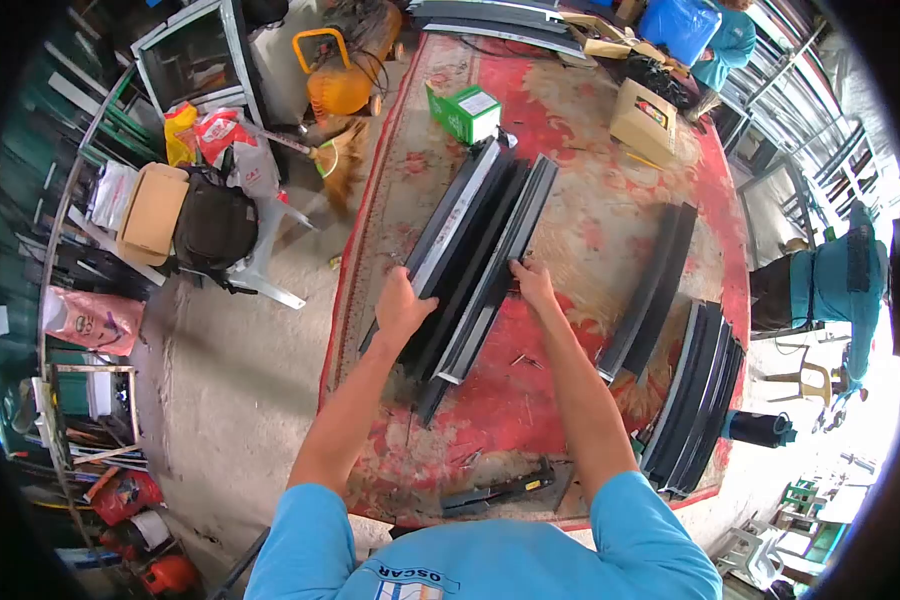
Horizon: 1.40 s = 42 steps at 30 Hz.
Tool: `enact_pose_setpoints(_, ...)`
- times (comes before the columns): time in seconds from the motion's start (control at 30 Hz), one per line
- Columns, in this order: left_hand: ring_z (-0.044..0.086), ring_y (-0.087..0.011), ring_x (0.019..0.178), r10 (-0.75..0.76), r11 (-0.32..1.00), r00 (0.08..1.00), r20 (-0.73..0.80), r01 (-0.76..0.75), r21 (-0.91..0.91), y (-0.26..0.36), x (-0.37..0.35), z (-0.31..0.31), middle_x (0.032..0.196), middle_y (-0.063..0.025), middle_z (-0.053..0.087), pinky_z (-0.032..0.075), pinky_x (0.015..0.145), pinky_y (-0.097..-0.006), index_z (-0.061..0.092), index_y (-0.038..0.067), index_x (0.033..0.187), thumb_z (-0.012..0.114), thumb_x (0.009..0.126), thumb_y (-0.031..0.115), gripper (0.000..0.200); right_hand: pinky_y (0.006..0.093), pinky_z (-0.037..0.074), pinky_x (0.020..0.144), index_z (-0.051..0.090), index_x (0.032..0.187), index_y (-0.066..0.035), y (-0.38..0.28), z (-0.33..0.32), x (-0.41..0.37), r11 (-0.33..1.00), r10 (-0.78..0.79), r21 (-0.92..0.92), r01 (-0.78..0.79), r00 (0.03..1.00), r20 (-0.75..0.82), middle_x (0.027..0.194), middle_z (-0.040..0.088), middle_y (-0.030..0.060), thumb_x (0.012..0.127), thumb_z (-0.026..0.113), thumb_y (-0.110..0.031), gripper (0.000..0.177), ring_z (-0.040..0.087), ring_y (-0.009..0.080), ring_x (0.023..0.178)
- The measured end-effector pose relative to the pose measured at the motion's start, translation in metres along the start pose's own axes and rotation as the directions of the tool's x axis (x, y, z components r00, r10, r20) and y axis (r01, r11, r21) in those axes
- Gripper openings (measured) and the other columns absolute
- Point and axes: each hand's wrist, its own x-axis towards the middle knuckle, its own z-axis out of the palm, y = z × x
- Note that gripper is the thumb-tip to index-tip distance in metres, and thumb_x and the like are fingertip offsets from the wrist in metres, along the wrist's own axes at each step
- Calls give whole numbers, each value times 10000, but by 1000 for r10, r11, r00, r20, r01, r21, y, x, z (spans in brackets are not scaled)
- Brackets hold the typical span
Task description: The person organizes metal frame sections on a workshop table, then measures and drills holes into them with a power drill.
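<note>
Several long, dark metal profiles (500,255) lie side by side at a slant on the red patterned carpet in front of me. My left hand (402,305) grips the leftmost profile (452,225), which has a pale strip along it; the thumb points inward and the other fingers are partly hidden. On the far side of the bundle, my right hand (533,282) closes on the edge of the right-hand profile, its fingertips partly hidden. A green box (467,114) stands just beyond the profiles' far ends.
More dark profiles (660,290) lie to the right, beside another stack (695,400). A dark tool with a yellow mark (500,490) lies near my body. A cardboard box (643,120) sits at the far right, an orange machine (342,85) at far left. Two people are at right.
</note>
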Motion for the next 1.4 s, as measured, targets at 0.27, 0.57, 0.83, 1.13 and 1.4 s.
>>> enact_pose_setpoints(0.27,563,-377,1153,-82,996,997,11,82,-20,-7,-9,12,1198,-161,584,480,943,-514,542,37,1186,836,657,274,650,343,529,702,684,896,15,14,-6,-13,995,3,-100,-5,1000,-25,876,702,132,919,710,-344,361,665,203,849)
enact_pose_setpoints(0.57,635,-363,1093,-220,973,976,7,219,-69,18,-27,-9,1166,-185,655,496,939,-445,558,15,1220,811,640,254,676,387,575,802,560,1259,37,-24,20,-48,984,103,-147,-99,994,25,1137,690,175,772,838,-419,724,695,237,967)
enact_pose_setpoints(0.83,680,-394,992,-155,984,987,-37,151,-91,33,-38,-12,1043,-240,694,519,875,-448,526,3,1250,826,623,278,748,363,549,844,585,1237,-41,-14,-32,-76,857,245,394,-332,935,256,1059,676,56,945,710,-283,400,659,182,973)
enact_pose_setpoints(1.13,678,-248,881,50,888,990,132,17,-459,121,-60,30,960,-141,689,532,797,-386,570,-21,1074,853,713,250,533,362,502,792,629,1095,52,-10,-94,-66,988,134,88,-128,989,-65,970,684,113,950,682,-238,329,631,184,908)
enact_pose_setpoints(1.4,637,-427,1064,148,964,959,240,-85,-253,153,-57,122,1107,-287,647,512,898,-480,528,-63,1175,837,685,243,655,496,483,957,605,1215,4,-58,-181,-109,509,-471,-853,-115,792,-388,1313,571,268,803,740,-273,515,579,422,1177)
